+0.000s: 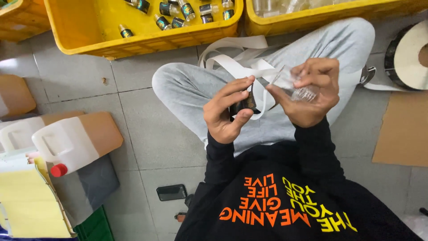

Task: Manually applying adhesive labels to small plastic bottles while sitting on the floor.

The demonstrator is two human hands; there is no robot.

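A yellow crate (84,38) holds small labelled bottles (178,13); below it lie plastic jugs (71,143), a phone (171,192).

Bright even indoor light, soft shadows on floor tiles (147,134); slight wide-angle stretch at edges; hands mildly blurred.

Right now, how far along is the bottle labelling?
Done: a batch of labelled small bottles lies in the left yellow crate. In hand: the right hand holds a clear bottle, while the left hand pinches a dark label off the white backing strip. Left: what look like clear unlabelled bottles fill the right yellow crate, and the label roll looks far from spent.
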